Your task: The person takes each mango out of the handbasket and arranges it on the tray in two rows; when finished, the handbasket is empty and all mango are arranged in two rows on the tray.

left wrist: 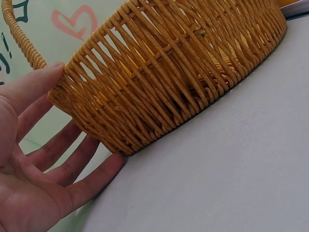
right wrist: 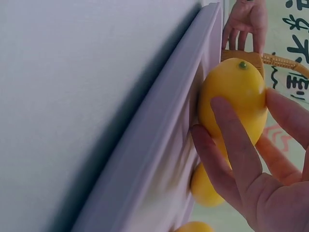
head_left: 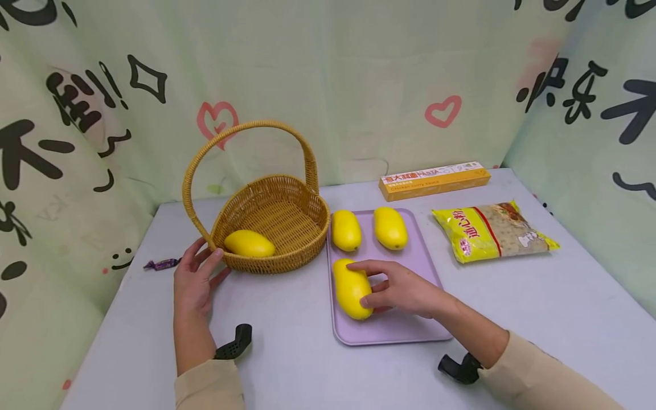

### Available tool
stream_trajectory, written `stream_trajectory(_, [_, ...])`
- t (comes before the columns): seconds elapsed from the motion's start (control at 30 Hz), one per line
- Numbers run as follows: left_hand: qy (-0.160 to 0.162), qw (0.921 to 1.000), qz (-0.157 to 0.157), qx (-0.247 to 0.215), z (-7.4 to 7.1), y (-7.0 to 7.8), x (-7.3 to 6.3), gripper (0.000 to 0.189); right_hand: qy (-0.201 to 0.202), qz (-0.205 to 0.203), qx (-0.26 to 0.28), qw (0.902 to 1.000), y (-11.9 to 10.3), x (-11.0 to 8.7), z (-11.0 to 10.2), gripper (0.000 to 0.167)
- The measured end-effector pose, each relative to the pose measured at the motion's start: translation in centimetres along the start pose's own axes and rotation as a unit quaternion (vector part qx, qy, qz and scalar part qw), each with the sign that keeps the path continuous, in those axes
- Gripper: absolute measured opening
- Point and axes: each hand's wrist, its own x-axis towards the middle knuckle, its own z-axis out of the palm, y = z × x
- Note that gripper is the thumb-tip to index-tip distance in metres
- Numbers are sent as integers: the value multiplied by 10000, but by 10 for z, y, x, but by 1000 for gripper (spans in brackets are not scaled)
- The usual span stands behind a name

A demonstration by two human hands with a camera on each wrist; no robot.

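Note:
A yellow mango (head_left: 351, 289) lies at the near left of the lilac tray (head_left: 410, 333). My right hand (head_left: 402, 289) holds it from the right, thumb and fingers spread around its sides. In the right wrist view the fingers touch the mango (right wrist: 234, 96) above the tray's edge. Two more mangoes, one left (head_left: 346, 230) and one right (head_left: 390, 228), rest at the tray's far end. The wicker basket (head_left: 277, 262) has one mango (head_left: 250, 244) inside. Against its left side rests my left hand (head_left: 197, 279), thumb at the rim near the handle, fingers extended along the outside.
Right of the tray lies a yellow pasta bag (head_left: 497, 230). An orange pasta box (head_left: 435, 181) is behind it, near the curtain. A purple wrapped candy (head_left: 162, 264) sits left of the basket, whose tall arched handle (head_left: 251, 126) rises above it.

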Motion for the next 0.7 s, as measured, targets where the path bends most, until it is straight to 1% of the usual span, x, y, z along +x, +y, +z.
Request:
stream_trajectory(0.07, [20, 10000, 3, 8, 0, 0, 0, 64, 24, 15, -43, 10000, -1, 1, 1, 65])
stream_trajectory(0.27, [11, 10000, -13, -17, -1, -1, 0, 64, 210, 170, -464, 9986, -7, -2, 2, 66])
stream_trajectory(0.53, [-3, 10000, -5, 23, 0, 1, -1, 65, 315, 96, -567, 9978, -8, -5, 3, 69])
stream_trajectory(0.7, [8, 10000, -7, 28, 1, 1, -1, 65, 414, 195, -737, 9962, -10, -7, 4, 70])
